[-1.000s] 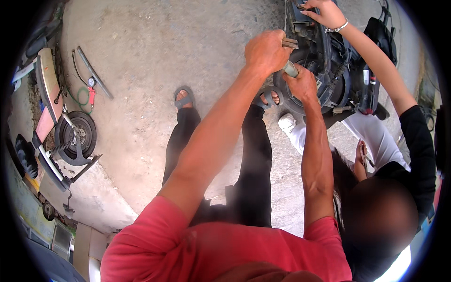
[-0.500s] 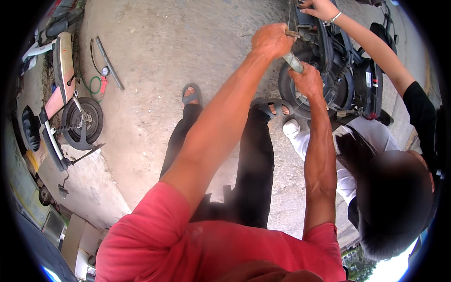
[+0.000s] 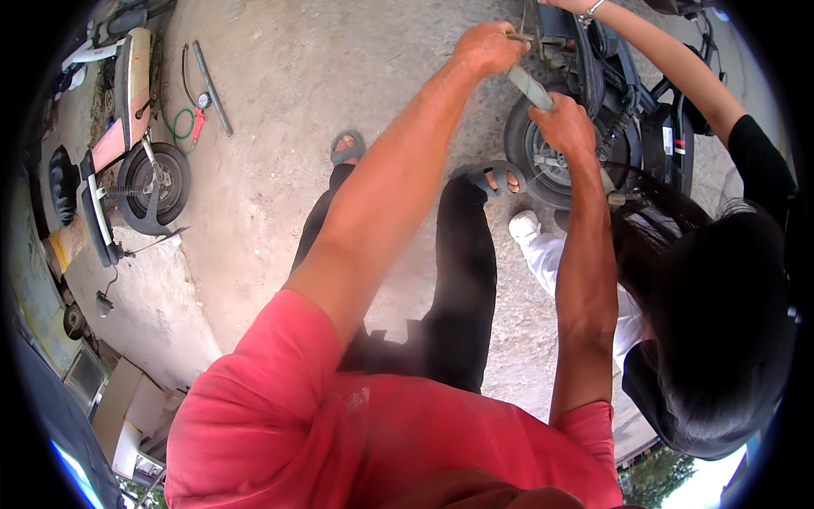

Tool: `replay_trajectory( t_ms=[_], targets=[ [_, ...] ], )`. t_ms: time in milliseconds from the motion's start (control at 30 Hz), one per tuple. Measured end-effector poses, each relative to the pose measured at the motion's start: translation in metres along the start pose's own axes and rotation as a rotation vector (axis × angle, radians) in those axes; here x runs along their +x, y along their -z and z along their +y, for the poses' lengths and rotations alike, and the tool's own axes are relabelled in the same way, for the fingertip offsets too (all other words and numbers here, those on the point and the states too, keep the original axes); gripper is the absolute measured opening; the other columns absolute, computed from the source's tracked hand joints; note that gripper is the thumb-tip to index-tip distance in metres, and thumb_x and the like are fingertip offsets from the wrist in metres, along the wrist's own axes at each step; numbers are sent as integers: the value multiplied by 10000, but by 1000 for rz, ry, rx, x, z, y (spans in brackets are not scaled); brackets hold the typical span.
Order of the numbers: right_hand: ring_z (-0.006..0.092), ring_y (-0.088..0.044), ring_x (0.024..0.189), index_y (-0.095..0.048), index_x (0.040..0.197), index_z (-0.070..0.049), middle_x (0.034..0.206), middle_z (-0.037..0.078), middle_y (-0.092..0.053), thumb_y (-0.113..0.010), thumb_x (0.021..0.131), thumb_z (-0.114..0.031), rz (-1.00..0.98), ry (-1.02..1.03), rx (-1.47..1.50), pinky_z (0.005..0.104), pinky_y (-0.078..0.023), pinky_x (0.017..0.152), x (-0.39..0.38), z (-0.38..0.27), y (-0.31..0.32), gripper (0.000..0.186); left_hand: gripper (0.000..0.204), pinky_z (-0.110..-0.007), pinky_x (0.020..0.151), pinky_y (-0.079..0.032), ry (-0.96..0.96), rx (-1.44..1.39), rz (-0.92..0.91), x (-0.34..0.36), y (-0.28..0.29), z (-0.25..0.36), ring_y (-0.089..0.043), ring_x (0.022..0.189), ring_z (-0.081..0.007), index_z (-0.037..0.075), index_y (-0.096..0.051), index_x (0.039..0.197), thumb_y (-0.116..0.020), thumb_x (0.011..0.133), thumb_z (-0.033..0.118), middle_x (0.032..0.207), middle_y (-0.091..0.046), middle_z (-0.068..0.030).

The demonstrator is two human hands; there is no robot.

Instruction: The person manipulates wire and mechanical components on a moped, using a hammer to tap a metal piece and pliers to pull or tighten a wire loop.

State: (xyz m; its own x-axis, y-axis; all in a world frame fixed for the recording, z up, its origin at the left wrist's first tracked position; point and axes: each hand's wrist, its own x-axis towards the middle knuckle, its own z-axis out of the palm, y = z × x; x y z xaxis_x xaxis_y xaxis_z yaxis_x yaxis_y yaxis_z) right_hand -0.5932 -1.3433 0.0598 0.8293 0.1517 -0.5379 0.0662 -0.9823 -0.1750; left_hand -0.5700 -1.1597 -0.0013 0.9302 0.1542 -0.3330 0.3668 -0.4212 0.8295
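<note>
Both my arms stretch out ahead toward a dark motorcycle (image 3: 636, 110) at the far right. My right hand (image 3: 566, 125) is closed round the near end of a grey-green tube (image 3: 530, 87) that slants up toward my other hand. My left hand (image 3: 490, 49) forms a fist, with a thin brownish piece (image 3: 520, 36) sticking out beside its fingers. Whether the left fist also grips the tube's far end is hidden. The motorcycle's wheel (image 3: 551, 161) stands just beyond my right wrist.
A person in a black cap (image 3: 721, 331) crouches close on my right, one arm (image 3: 670, 59) reaching toward the motorcycle. On the left stand a pinkish motorbike (image 3: 110, 144), a gauge with a red handle (image 3: 198, 123) and green hose, and a metal bar (image 3: 212, 89) on the ground.
The view has shifted, and both hands sit slightly higher in it, still closed. The other person's head has moved up and inward, nearer my right arm.
</note>
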Motion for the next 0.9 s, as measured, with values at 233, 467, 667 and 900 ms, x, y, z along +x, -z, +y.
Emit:
replay_trajectory(
  t_ms=[233, 467, 667, 900],
  targets=[
    [432, -656, 1057, -714, 1133, -69, 1074, 242, -704, -670, 814, -351, -11, 39, 0, 490, -520, 906, 11, -1, 3, 428, 402, -408, 767, -528, 1, 84, -2, 13, 1, -7, -686, 873, -260, 113, -724, 1098, -675, 869, 440, 916, -719, -98],
    [431, -656, 1058, -714, 1148, -84, 1075, 243, -705, -670, 815, -345, -48, -5, 53, 491, -518, 904, 3, -18, 3, 425, 432, -442, 852, -545, 10, 86, -99, 6, 28, 3, -698, 987, -318, 110, -719, 1135, -651, 881, 453, 1005, -735, -150],
    [436, -656, 1052, -717, 1113, -72, 1057, 247, -706, -668, 807, -341, -17, 12, 56, 490, -516, 907, 1, -23, 3, 410, 412, -440, 829, -552, -23, 154, -83, 18, 23, -4, -706, 948, -324, 106, -738, 1098, -636, 879, 440, 1014, -740, -138],
    [428, -658, 1057, -711, 1146, -89, 1078, 243, -704, -654, 797, -336, -9, 40, -9, 493, -513, 918, 5, -31, 8, 432, 399, -516, 839, -516, -247, 214, -118, 47, 23, -32, -659, 962, -443, 17, -709, 977, -560, 908, 381, 991, -682, -277]
  ],
)
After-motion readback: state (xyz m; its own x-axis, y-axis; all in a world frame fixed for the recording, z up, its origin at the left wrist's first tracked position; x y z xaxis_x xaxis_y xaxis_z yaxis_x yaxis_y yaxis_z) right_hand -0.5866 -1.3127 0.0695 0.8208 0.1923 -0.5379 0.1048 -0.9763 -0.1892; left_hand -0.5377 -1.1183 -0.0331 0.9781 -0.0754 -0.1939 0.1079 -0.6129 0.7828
